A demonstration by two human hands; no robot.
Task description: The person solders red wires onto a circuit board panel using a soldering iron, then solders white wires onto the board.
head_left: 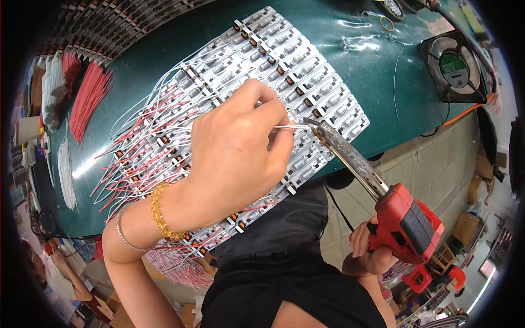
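My left hand (240,139) is over a large panel of small circuit boards (336,95), its thumb and fingers pinched on a white wire (295,127). My right hand (374,251) is wrapped round the handle of a red and black soldering gun (407,224). The gun's darkened metal barrel (350,150) slants up and left, and its tip is at the wire's end, close above the boards. Whether tip and wire touch is too small to tell. Many red and white wires (147,136) stick out from the panel's left part, partly hidden behind my left hand and wrist.
The panel lies on a green table (377,82). Bundles of red wires (90,101) and white wires (65,175) lie at the left. More boards (120,24) stand at the back left. A black fan (454,68) is at the far right, and a person's arm (71,273) shows at lower left.
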